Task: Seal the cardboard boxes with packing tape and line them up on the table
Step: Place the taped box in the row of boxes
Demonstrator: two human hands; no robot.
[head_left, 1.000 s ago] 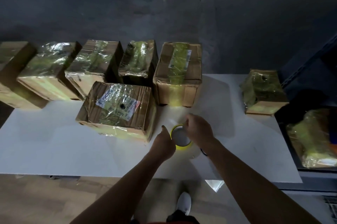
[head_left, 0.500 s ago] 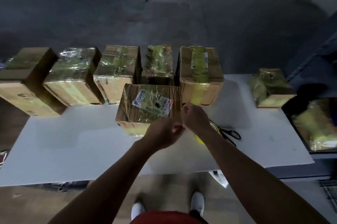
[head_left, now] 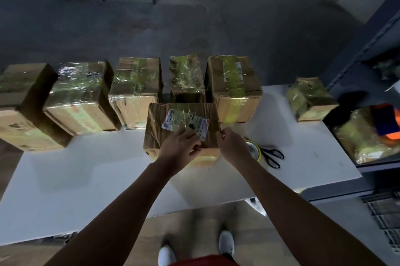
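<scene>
While scissors (head_left: 273, 156) lie beside the tape roll (head_left: 255, 150), taped boxes (head_left: 136, 92) crowd behind.

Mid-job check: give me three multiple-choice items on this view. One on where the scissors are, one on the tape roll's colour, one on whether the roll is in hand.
1. Where do the scissors lie?
A on the floor
B on the table, just right of the tape roll
C on top of a back-row box

2. What colour is the tape roll's rim?
A red
B blue
C yellow

3. The tape roll is:
A lying on the table, unheld
B held up over a box
C standing on a shelf

Answers:
1 B: the black handles rest on the white tabletop beside the roll.
2 C: its outer edge shows yellow.
3 A: the left hand and the right hand are both at the labelled box, while the roll lies flat on the table.
</scene>
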